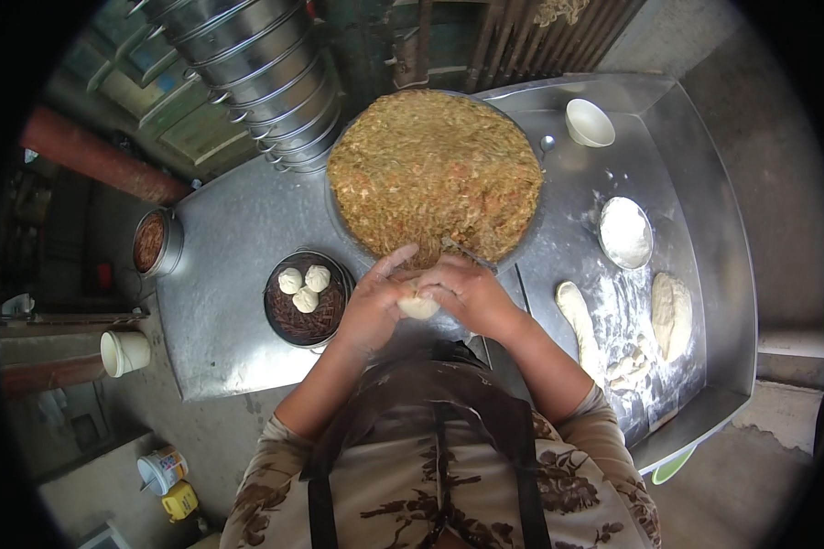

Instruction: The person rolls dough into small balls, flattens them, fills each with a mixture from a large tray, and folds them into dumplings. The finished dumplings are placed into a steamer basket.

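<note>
Between my two hands, just in front of my body, is a round white dough bun (419,307). My left hand (378,298) cups it from the left with the thumb and fingers curved around it. The fingers of my right hand (470,291) pinch the dough at its top; a thin metal utensil (477,256) lies across that hand, partly hidden. Directly beyond the hands stands a wide basin heaped with chopped filling (436,171). To the left, a round steamer tray (272,302) with a dark woven liner holds three pleated buns (305,299).
A stack of metal steamers (275,82) rises at the back left; a small steamer (172,240) stands at the table's left edge. Right lie a bowl of flour (625,233), dough pieces (671,319), a dough roll (577,316), a white bowl (590,123) and a spoon (546,144).
</note>
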{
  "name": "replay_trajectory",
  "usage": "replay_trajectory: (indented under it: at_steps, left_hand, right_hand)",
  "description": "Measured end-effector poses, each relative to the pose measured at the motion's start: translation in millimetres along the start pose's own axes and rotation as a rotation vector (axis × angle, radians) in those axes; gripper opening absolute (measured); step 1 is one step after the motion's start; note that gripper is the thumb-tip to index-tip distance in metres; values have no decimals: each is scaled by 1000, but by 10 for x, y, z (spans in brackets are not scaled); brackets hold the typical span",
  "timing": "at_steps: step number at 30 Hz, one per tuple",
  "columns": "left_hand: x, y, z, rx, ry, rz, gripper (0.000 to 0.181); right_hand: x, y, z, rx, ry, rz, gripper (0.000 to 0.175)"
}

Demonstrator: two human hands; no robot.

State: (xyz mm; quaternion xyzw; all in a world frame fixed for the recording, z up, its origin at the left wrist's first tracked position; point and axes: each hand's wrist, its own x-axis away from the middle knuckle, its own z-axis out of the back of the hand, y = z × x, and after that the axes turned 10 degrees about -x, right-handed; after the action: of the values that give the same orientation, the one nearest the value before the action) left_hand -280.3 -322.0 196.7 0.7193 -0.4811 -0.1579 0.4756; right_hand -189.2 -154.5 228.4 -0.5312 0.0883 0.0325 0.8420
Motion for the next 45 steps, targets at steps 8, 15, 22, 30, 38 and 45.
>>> replay_trajectory:
  at_steps: [8,15,22,30,38,45]
  left_hand:
    - [2,-143,-109,279,58,-36,72]
    - [67,-163,26,-178,68,-64,77]
    - [266,-472,182,-423,313,63,78]
    - [604,-767,1126,-1189,558,-140,39]
    - [437,-728,1254,-1980,649,-443,40]
    - [253,-409,918,-1723,588,-520,31]
  right_hand:
    - [-14,49,-158,-36,88,27,13]
    - [-6,64,-214,-81,41,23,9]
    - [-1,151,-588,69,-137,48,16]
    - [328,143,-103,-166,101,-214,38]
    - [1403,611,318,-12,358,-328,17]
    - [3383,1773,1765,660,738,-1160,29]
